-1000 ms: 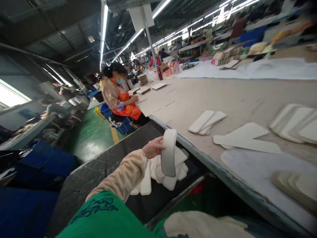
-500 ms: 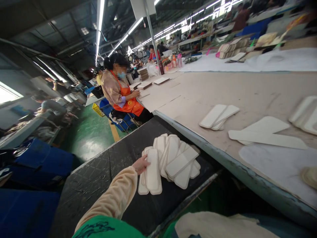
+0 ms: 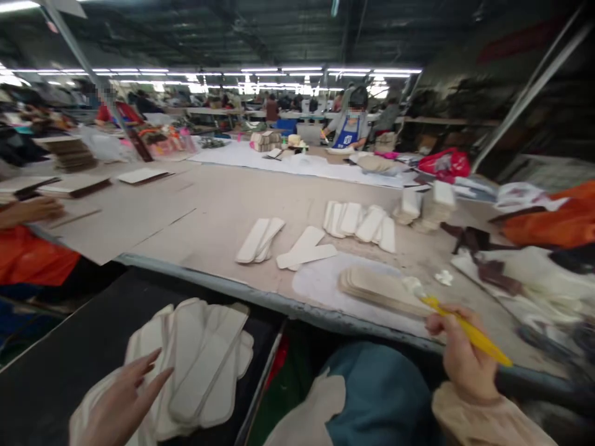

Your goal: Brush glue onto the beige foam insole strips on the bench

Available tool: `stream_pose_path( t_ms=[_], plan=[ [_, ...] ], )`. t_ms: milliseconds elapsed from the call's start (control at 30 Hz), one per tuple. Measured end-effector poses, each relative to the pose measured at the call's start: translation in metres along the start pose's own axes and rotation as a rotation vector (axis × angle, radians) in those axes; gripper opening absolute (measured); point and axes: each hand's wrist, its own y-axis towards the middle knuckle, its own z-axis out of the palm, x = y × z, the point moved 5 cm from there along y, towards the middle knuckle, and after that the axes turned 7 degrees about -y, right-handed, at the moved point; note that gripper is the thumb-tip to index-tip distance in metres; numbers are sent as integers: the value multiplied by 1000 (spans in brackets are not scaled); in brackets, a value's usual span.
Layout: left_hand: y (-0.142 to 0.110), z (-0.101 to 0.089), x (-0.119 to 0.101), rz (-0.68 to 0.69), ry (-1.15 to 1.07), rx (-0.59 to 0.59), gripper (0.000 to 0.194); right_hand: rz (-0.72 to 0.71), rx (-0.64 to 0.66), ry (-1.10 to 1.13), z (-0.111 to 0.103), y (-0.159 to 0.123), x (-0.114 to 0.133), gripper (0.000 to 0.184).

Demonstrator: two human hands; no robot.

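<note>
My left hand (image 3: 121,402) is open, fingers stretched out just beside a heap of white padded insole pieces (image 3: 199,359) on a black side surface (image 3: 69,347). My right hand (image 3: 460,359) is closed on a yellow-handled brush (image 3: 458,325), its pale tip over a fanned stack of tan insole boards (image 3: 381,291) lying on a grey mat (image 3: 320,279) at the worktable's near edge.
The long beige worktable (image 3: 232,210) carries more white pieces in small groups (image 3: 260,238) (image 3: 360,220), and stacked blocks (image 3: 430,207). A co-worker in an orange apron (image 3: 28,254) sits at left. Another person in blue (image 3: 348,127) works far back. Orange cloth (image 3: 558,217) lies right.
My view has swung right, from the side surface to the worktable. My left hand has let go of the white piece onto the heap. My right hand with the brush has come into sight.
</note>
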Motion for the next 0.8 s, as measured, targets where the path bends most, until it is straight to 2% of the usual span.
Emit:
stream_pose_path(
  t_ms=[67,133,233,300,367,433,533,633,800],
  plan=[
    [9,42,-56,163,-214,17,47,76,16,127,5,13,-14,32],
    [14,90,-130,375,-358,74,48,142,38,210,16,23,-21,30],
    [22,165,-237,638,-531,231,69,206,65,266,35,36,-26,29],
    [31,209,-291,743,-619,358,85,240,106,271,47,43,-29,29],
    [40,250,-327,776,-621,519,100,271,153,266,57,48,-33,29],
    [48,282,-348,785,-610,646,107,297,183,253,64,50,-38,30],
    [54,312,-361,801,-604,758,108,325,215,234,72,50,-46,30],
    [54,325,-361,813,-609,783,104,350,264,238,81,48,-53,29],
    [53,330,-357,802,-660,776,101,347,335,206,94,47,-57,29]
  ],
)
